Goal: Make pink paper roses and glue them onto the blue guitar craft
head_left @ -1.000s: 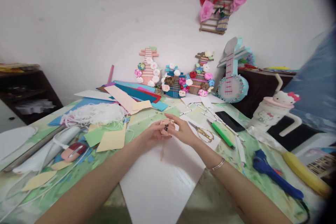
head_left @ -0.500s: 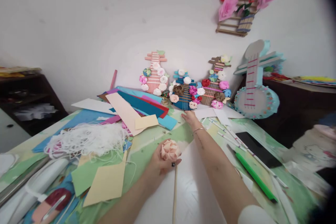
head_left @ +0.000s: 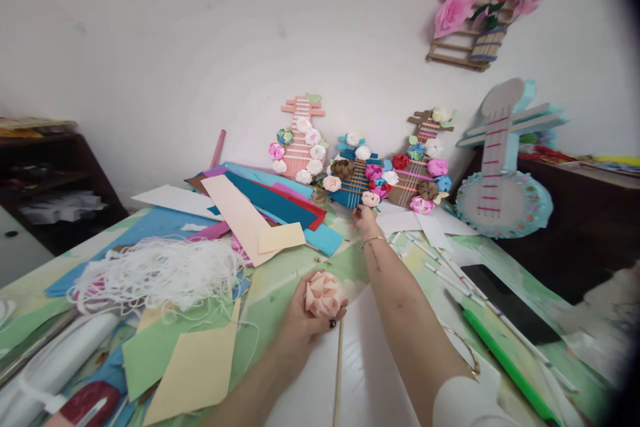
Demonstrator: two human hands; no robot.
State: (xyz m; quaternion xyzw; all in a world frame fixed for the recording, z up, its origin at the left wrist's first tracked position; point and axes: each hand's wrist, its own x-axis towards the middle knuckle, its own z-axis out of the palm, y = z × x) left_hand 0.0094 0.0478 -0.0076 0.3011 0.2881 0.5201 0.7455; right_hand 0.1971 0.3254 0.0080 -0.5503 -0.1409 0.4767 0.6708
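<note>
Left hand (head_left: 305, 323) clasping peach paper rose (head_left: 324, 293); right hand (head_left: 365, 219) outstretched toward blue guitar model (head_left: 353, 173), grip indiscernible; cluttered table (head_left: 295, 273), white wall (head_left: 200, 47)

My right hand (head_left: 367, 217) wears a thin metal bangle at the wrist, and a small dark marking runs along that forearm. A white sleeve covers my right upper arm. My left hand (head_left: 305, 327) has dark-painted nails; its forearm is bare.
</note>
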